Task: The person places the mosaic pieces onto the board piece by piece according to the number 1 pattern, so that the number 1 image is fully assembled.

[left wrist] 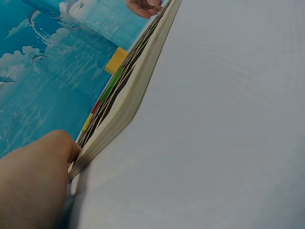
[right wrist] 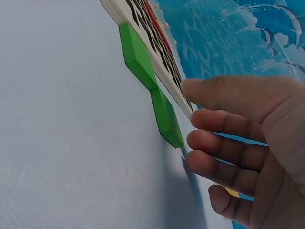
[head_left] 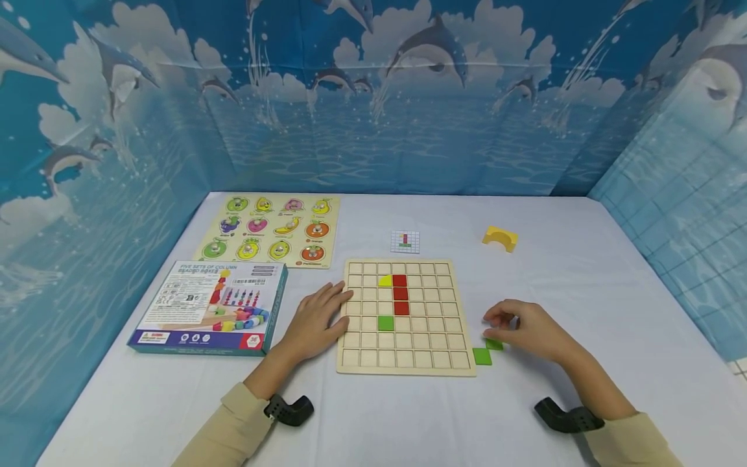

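Note:
A wooden grid board [head_left: 434, 324] lies in the middle, with a yellow piece [head_left: 386, 281], several red square tiles [head_left: 401, 293] and one green tile [head_left: 386, 323] in its cells. My left hand [head_left: 315, 322] rests at the board's left edge, fingers extended and the thumb touching its side. Two loose green tiles [head_left: 482, 357] [right wrist: 136, 55] lie on the cloth by the board's lower right corner, meeting at a corner. Just above the farther one hovers my right hand [head_left: 528, 329], its fingers loosely bent; the right wrist view shows nothing between thumb and fingers.
Beyond the board lies a small pattern card [head_left: 412, 247]. A yellow arch block [head_left: 500, 239] stands at the back right. To the left are a boxed toy set [head_left: 204, 305] and a fruit picture board [head_left: 274, 243]. Dolphin-print curtains [head_left: 373, 143] enclose the white-covered table [head_left: 403, 421].

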Motion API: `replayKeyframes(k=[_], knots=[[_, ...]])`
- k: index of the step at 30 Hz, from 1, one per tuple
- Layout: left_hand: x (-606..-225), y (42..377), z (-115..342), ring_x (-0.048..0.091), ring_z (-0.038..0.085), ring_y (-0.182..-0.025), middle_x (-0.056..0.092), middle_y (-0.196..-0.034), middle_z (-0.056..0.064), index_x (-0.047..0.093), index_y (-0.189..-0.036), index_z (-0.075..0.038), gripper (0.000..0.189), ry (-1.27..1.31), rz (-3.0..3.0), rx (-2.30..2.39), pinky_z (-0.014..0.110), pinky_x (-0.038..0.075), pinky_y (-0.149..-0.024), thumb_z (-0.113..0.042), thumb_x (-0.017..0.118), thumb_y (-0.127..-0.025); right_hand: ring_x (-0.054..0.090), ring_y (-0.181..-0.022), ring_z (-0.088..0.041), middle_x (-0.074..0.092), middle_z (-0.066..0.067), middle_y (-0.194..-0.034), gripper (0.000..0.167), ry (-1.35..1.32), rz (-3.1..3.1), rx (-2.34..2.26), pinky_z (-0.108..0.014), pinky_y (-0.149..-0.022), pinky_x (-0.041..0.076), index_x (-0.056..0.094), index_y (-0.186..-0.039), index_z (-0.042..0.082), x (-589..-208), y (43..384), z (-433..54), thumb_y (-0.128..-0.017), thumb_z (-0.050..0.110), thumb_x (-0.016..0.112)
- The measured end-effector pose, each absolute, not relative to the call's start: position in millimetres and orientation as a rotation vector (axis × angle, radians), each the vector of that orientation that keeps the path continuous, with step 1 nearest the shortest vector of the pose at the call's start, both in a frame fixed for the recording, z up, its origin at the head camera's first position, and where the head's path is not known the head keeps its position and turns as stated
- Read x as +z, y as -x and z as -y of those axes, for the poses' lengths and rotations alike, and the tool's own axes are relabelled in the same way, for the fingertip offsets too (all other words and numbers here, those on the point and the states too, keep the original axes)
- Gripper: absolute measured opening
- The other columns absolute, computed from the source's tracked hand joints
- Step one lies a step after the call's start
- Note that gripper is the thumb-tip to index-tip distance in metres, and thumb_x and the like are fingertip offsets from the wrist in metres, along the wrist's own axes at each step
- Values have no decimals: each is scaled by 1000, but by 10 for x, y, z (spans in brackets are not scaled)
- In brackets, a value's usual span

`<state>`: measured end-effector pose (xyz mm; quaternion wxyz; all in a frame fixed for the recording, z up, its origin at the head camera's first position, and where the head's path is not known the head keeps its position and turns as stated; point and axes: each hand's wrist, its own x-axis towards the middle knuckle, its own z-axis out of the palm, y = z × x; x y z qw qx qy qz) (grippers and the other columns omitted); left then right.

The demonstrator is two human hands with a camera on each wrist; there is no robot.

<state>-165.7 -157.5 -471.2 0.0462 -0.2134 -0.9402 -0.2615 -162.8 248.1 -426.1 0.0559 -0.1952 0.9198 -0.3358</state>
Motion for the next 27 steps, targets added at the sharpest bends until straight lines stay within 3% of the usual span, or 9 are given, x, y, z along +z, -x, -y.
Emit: replayKeyframes(k=[8, 17, 27], knots=[[-4706, 1659, 1573, 28, 31, -143, 38, -153, 9, 50, -143, -12, 52, 654, 2875, -782, 57, 23, -110, -31, 52, -94, 50, -71, -11, 57, 4, -79, 29, 566, -2732, -983, -24, -61, 44, 71, -94, 11, -4288, 1651, -2554, -77, 32, 83], [-4713, 1655, 1576, 28, 32, -143, 38, -153, 9, 50, -142, -12, 52, 654, 2860, -772, 57, 24, -110, -31, 53, -94, 48, -77, -16, 55, -2, -84, 41, 553, -2591, -1042, -24, -63, 42, 69, -99, 8, -4247, 1652, -2605, -70, 30, 88], [-4732, 1672, 1577, 28, 31, -143, 38, -153, 8, 50, -143, -13, 52, 654, 2865, -775, 57, 24, -110, -32, 52, -95, 50, -78, -15, 56, -2, -87, 36, 592, -2556, -1058, -24, -66, 43, 68, -100, 8, -4289, 1673, -2665, -73, 23, 86]])
